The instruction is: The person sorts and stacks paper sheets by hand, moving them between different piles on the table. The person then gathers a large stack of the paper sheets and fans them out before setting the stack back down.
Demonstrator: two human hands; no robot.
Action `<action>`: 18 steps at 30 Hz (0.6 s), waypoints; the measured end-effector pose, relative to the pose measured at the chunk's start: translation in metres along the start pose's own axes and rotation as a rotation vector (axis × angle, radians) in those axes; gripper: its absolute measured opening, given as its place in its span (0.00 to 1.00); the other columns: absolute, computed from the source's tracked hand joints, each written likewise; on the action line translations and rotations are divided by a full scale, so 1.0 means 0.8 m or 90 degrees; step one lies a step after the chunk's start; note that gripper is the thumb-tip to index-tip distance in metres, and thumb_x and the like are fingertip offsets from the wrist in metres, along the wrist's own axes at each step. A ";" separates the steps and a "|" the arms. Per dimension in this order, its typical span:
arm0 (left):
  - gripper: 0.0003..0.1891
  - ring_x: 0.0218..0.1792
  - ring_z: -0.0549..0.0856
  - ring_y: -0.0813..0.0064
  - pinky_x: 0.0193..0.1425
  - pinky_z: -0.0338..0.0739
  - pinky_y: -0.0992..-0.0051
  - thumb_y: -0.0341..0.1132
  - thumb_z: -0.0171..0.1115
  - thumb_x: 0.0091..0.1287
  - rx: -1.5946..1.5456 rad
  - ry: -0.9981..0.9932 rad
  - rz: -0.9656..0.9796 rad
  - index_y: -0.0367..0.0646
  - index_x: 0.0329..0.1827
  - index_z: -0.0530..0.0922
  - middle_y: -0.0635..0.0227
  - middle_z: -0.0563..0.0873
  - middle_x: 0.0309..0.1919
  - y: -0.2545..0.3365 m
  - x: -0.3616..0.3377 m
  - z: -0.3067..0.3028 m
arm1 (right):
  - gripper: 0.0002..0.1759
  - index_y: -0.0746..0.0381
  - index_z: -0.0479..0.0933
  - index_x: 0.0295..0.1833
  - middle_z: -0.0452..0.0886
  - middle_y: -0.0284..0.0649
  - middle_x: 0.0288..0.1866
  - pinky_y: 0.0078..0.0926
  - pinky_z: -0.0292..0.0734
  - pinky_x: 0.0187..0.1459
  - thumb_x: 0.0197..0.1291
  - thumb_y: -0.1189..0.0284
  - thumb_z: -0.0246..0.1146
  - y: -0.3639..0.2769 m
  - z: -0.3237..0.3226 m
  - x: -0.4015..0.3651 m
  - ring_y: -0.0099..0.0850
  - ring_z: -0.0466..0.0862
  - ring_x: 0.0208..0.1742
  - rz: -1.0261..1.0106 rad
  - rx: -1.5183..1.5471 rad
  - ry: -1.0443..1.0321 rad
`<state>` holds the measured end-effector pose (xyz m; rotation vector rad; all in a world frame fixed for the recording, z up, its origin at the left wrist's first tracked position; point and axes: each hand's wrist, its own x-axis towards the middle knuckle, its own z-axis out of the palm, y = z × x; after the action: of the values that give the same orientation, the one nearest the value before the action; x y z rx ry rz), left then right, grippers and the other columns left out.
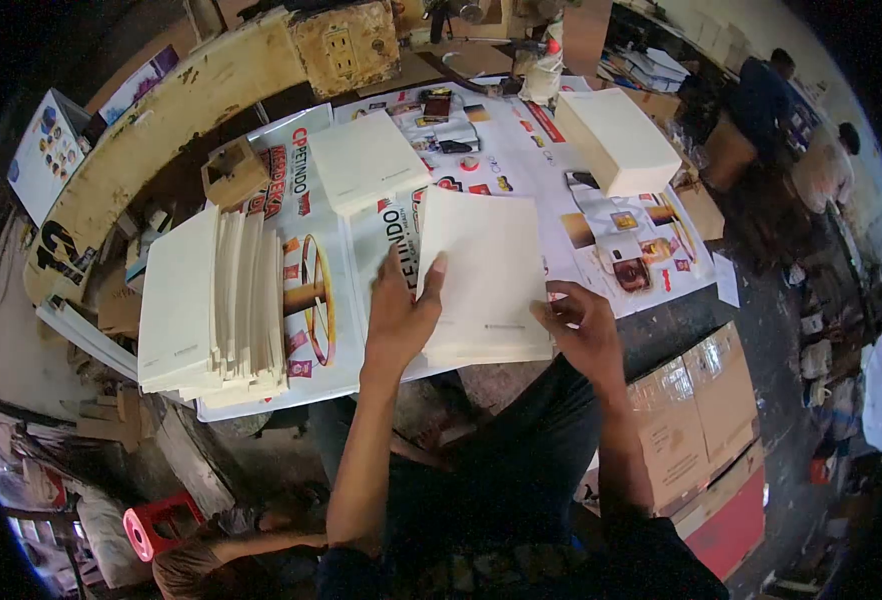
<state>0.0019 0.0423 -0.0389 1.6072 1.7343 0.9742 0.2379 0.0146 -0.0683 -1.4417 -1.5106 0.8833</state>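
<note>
the small box [233, 172] near the tabletop's far left corner stands open on one side; what is in it cannot be told. two cardboard boxes [701, 400] sit closed below the near right edge of the tabletop [661, 330].

the paper stack [486, 260] lies at the near edge, in the middle, on a printed poster [326, 300]. the left hand [401, 315] lies wide and flat on the stack's left side, fingers spread. the right hand [581, 325] is curled narrow around the stack's near right corner, gripping it.

a fanned pile of sheets [211, 300] fills the left edge, well apart from the hands. a thinner stack [366, 160] lies beyond the left hand, and a thick block of paper [616, 140] is near the far right corner. two people [761, 95] stand beyond that corner.
</note>
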 end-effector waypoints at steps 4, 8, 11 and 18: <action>0.37 0.74 0.61 0.54 0.75 0.57 0.67 0.45 0.52 0.73 -0.218 -0.143 -0.039 0.28 0.75 0.51 0.45 0.63 0.72 -0.030 -0.012 0.020 | 0.30 0.69 0.71 0.63 0.80 0.57 0.55 0.34 0.80 0.49 0.59 0.65 0.69 0.018 0.009 -0.011 0.39 0.83 0.51 -0.102 -0.181 0.207; 0.39 0.78 0.49 0.56 0.79 0.44 0.68 0.44 0.49 0.75 -0.268 -0.150 0.031 0.27 0.76 0.43 0.40 0.53 0.75 -0.044 -0.016 0.051 | 0.39 0.70 0.60 0.72 0.71 0.58 0.65 0.37 0.62 0.69 0.67 0.54 0.60 0.032 0.048 -0.026 0.47 0.70 0.68 0.021 0.079 0.122; 0.38 0.77 0.51 0.56 0.78 0.46 0.67 0.44 0.50 0.75 -0.215 -0.119 0.054 0.27 0.76 0.44 0.40 0.54 0.74 -0.047 -0.036 0.051 | 0.40 0.70 0.57 0.73 0.70 0.56 0.67 0.35 0.58 0.71 0.67 0.54 0.60 0.000 0.038 -0.044 0.44 0.67 0.70 0.062 0.130 0.091; 0.35 0.68 0.69 0.62 0.72 0.60 0.69 0.42 0.59 0.72 -0.397 -0.098 -0.071 0.28 0.72 0.55 0.47 0.69 0.66 -0.018 -0.143 0.012 | 0.35 0.71 0.66 0.67 0.77 0.48 0.59 0.30 0.72 0.61 0.60 0.66 0.70 0.003 0.016 -0.121 0.34 0.78 0.58 0.231 0.246 0.125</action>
<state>0.0141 -0.0701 -0.0632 1.1337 1.2311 1.1562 0.2250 -0.0809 -0.0855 -1.4789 -0.8861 1.1413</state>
